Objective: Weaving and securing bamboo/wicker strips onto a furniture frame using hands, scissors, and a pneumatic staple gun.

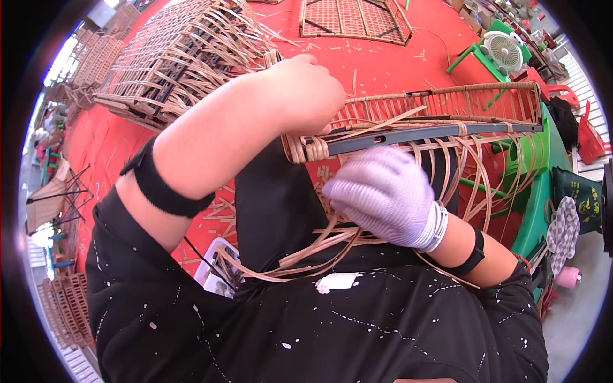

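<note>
A woven rattan panel on a dark metal bar lies across my lap, with rattan wrapped around its left corner. My bare left hand is closed over that end, its knuckles up. Its fingertips are mostly hidden, so what they grip is not plain. My right hand, in a pale lavender glove, is just below the bar and its fingers are smeared by motion. Long loose rattan strips trail beneath it over my lap. More strips hang from the panel's right part.
A large half-woven rattan piece with loose ends stands at the left. Another woven panel lies on the red floor, among scattered offcuts. A fan sits on a green stool at the upper right. Beside my left leg is a white bin.
</note>
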The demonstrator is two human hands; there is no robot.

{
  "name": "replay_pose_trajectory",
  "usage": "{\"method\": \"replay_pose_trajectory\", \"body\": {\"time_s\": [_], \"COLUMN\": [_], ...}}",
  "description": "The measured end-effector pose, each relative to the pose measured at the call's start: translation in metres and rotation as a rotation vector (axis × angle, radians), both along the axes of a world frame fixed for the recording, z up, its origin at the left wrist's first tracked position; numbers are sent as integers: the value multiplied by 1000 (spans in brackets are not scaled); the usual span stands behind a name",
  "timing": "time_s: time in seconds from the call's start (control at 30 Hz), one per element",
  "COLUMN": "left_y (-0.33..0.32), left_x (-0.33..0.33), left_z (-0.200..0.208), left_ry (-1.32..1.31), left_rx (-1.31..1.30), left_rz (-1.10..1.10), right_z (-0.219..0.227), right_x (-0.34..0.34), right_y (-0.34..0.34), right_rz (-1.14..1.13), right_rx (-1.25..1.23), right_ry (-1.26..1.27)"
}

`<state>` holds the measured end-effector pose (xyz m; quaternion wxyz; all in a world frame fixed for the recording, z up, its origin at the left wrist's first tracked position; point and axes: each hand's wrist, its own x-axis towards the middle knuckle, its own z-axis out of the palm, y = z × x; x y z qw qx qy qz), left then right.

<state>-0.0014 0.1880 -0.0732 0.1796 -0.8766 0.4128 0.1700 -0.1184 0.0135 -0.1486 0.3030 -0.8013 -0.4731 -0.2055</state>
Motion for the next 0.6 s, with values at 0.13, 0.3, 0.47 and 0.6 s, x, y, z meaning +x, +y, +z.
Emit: {"method": "replay_pose_trajectory", "body": {"time_s": [0.13, 0.3, 0.47, 0.6], "left_y": [-19, -3, -4, -22], "left_x": [9, 14, 36, 46], "left_z": [0, -14, -31, -38], "left_ry": [148, 148, 347, 292], "left_rx": [138, -42, 80, 207], "left_rz": [141, 41, 25, 67], "right_z": [-10, -12, -19, -30], "right_x": [-14, -27, -15, 0], "right_y": [9, 18, 21, 21], "right_rz": [-73, -104, 119, 223], "right_rx": [-111, 439, 853, 945], "right_ry": [307, 1088, 1569, 1689]}}
